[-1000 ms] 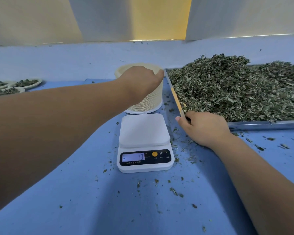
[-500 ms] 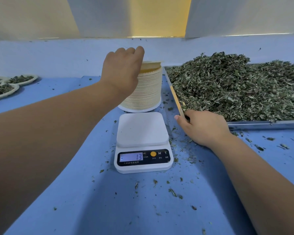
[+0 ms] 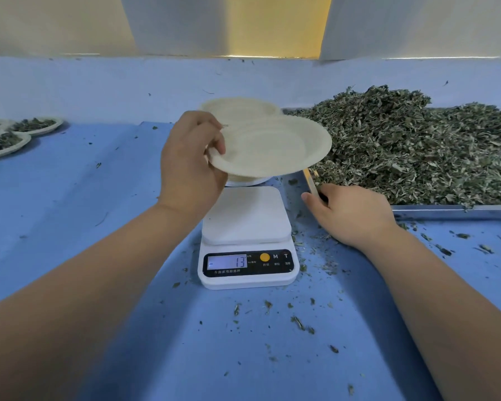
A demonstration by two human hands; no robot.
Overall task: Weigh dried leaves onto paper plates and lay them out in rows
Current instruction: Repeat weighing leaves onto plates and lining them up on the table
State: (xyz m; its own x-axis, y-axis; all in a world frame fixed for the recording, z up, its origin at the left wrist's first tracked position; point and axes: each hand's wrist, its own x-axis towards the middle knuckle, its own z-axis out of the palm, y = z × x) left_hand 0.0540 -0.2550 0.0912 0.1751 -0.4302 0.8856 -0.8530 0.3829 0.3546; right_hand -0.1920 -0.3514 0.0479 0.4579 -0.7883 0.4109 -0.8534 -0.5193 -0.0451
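Note:
My left hand (image 3: 190,163) pinches the left rim of an empty paper plate (image 3: 272,146) and holds it in the air above the far edge of the white scale (image 3: 246,224). The scale's platform is bare and its display reads 13 with a minus sign. Behind the held plate stands the stack of paper plates (image 3: 237,108). My right hand (image 3: 350,214) rests on the near left corner of the metal tray (image 3: 451,211), fingers curled over its edge. The tray holds a big heap of dried leaves (image 3: 411,149).
Three filled plates (image 3: 6,138) lie at the far left on the blue cloth (image 3: 70,198). Leaf crumbs are scattered around and in front of the scale. A pale wall rises close behind the table.
My left hand has lifted one plate off the stack and brought it toward me, over the scale. My right hand has stayed at the tray corner.

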